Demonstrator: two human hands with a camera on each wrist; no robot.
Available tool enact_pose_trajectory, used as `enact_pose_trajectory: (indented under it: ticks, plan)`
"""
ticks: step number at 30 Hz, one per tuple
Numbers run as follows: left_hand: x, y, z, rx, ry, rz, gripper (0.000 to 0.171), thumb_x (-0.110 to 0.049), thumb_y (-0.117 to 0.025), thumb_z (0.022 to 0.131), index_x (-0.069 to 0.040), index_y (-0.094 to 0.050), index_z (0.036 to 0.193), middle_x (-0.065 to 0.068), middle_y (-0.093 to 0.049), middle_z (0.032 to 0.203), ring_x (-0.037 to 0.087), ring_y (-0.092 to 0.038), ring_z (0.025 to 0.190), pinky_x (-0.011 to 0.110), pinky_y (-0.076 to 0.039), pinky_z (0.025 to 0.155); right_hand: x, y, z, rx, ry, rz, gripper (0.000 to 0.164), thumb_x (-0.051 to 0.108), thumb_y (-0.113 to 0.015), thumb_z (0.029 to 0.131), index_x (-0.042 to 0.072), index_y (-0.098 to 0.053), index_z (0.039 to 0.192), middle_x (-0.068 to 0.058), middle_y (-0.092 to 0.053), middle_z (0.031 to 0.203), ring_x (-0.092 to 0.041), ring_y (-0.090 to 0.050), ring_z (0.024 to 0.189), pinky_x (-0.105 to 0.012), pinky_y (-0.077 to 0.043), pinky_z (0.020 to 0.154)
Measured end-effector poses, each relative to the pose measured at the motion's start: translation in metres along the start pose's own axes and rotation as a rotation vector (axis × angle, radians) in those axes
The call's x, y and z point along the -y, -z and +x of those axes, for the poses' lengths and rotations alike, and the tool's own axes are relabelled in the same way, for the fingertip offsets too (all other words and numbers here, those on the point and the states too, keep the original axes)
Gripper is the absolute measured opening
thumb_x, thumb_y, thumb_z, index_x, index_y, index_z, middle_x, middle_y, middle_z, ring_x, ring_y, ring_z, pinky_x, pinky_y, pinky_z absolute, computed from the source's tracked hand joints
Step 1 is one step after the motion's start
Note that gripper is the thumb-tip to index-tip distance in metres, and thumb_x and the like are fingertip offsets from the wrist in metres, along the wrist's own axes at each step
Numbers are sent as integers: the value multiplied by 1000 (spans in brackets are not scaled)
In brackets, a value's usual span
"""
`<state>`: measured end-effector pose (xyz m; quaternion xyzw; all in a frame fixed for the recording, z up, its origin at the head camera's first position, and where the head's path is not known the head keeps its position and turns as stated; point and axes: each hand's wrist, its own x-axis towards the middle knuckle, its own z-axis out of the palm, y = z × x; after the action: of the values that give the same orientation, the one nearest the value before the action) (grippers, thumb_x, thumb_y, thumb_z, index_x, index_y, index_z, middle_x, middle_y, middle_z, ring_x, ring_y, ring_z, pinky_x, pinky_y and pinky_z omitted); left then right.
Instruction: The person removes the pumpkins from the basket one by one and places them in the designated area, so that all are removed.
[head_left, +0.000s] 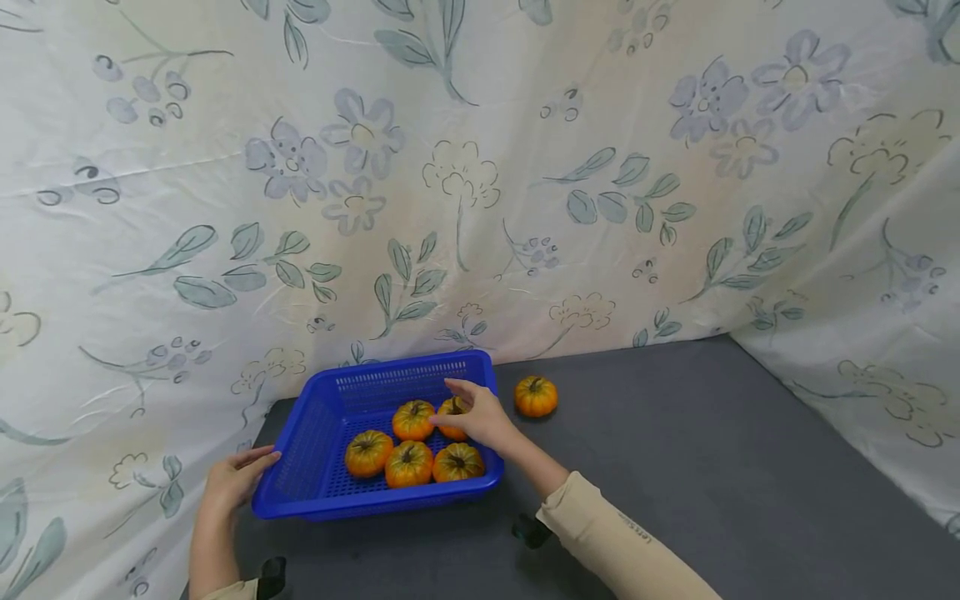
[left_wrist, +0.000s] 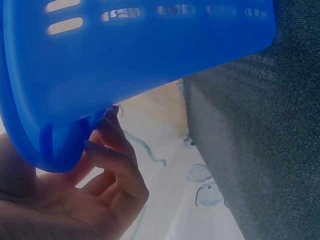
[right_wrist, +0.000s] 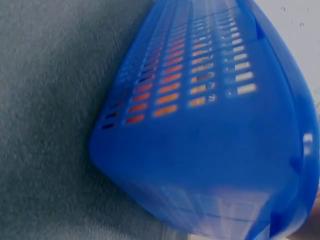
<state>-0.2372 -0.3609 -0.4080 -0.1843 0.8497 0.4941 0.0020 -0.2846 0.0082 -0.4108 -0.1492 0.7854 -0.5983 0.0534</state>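
Observation:
My left hand (head_left: 234, 482) grips the left rim of a blue plastic basket (head_left: 311, 450); in the left wrist view its fingers (left_wrist: 117, 165) curl under the rim. Several small orange pumpkins lie inside, among them one at the left (head_left: 367, 454) and one at the front right (head_left: 459, 461). Over the basket's right side reaches my right hand (head_left: 483, 417), thumb and fingers spread apart beside the back-right pumpkin (head_left: 450, 429), which it partly hides. Only a sliver of that hand shows at the edge of the right wrist view, past the basket wall (right_wrist: 200, 150).
Outside the basket, to its right, another orange pumpkin (head_left: 536, 397) sits on the dark grey table (head_left: 660, 467). A floral cloth (head_left: 480, 183) hangs behind the table and along its sides.

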Motion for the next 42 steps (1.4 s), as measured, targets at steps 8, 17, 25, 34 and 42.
enact_pose_trajectory:
  ticks: [8,17,25,34,42]
  plan:
    - [3,0,3,10,32,-15,67,-31,-65,92,14,-43,138,9,-72,94,5,-64,74,30,-55,66,2,-14,-6,50,-16,-30,68,27,-78,84,8,-48,143,-13,-48,148,-35,-44,138,-51,-39,111]
    - [4,3,5,40,48,-64,69,-31,-65,93,13,-40,140,-9,-68,82,5,-65,71,29,-56,65,1,-28,-7,71,-43,-15,68,23,-78,83,5,-49,142,-16,-48,148,-38,-43,137,-52,-40,109]
    - [6,3,5,49,62,-62,74,-35,-67,91,13,-40,141,4,-71,94,7,-66,75,34,-58,70,-7,-37,-8,111,-39,-37,69,23,-79,82,4,-49,142,-15,-48,147,-36,-44,137,-50,-41,109]
    - [7,2,6,34,51,-39,75,-38,-67,91,12,-41,140,33,-57,128,7,-65,79,37,-58,74,-5,-45,-9,140,-51,-103,68,20,-83,78,4,-54,137,-14,-55,141,-36,-52,128,-48,-49,99]
    - [7,2,6,42,70,-56,76,-38,-68,91,12,-40,141,32,-58,127,8,-65,78,37,-58,73,-2,-49,-10,178,-69,-156,66,15,-84,76,2,-56,135,-13,-58,138,-30,-53,128,-44,-50,100]
